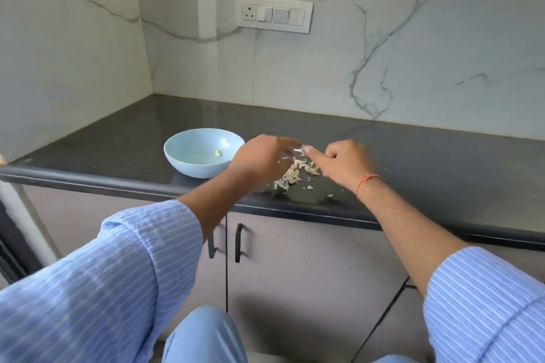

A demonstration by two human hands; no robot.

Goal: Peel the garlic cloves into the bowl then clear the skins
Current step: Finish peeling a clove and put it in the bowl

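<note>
Papery skin scrap (298,150) pinched between left hand (259,160) and right hand (343,165), both grips closed, above skins (295,173)

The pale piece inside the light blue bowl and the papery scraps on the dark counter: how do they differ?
The pale yellowish piece lies alone inside the light blue bowl; the papery beige scraps lie scattered on the dark counter. The piece looks solid, the scraps thin and curled.
</note>
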